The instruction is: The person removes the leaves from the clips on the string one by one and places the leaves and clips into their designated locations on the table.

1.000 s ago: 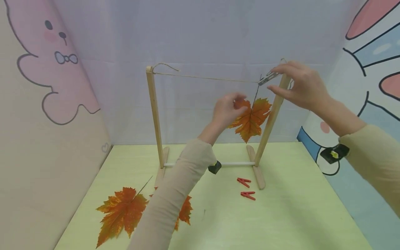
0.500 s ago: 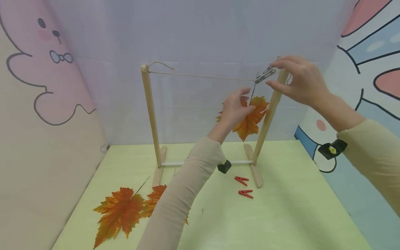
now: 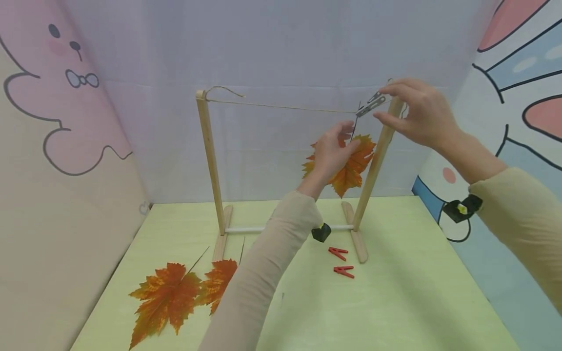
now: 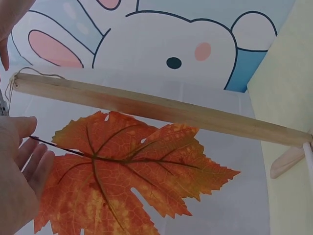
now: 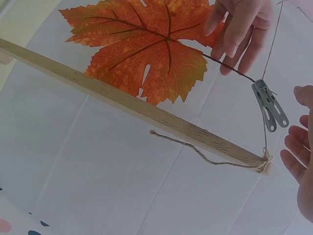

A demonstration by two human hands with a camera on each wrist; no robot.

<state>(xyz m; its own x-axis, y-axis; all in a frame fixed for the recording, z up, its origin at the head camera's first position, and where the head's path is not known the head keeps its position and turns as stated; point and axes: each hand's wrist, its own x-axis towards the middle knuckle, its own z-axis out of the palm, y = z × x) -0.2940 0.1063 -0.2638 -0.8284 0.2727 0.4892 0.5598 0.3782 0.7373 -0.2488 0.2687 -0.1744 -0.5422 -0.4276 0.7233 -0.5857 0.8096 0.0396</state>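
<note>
A grey clothespin [image 5: 269, 105] grips the string and the dark stem of an orange maple leaf [image 4: 127, 166], which hangs near the right post. My right hand [image 3: 421, 114] is beside the clothespin's handle ends, thumb and fingers apart, and the right wrist view shows a gap between them. My left hand [image 3: 331, 151] is at the stem just below the clothespin, covering part of the leaf in the head view. Its thumb and fingers stand either side of the stem without closing on it.
The string [image 3: 281, 106] runs between two wooden posts [image 3: 210, 161] of a stand. On the table [image 3: 395, 292] lie two red clothespins [image 3: 344, 271] and two more maple leaves [image 3: 167, 297], one partly behind the left sleeve. Cartoon-printed walls [image 3: 518, 131] flank the table.
My left hand has moved right and slightly up, from the leaf's left side to its stem. My right hand stays near the clothespin. The head view has shifted slightly.
</note>
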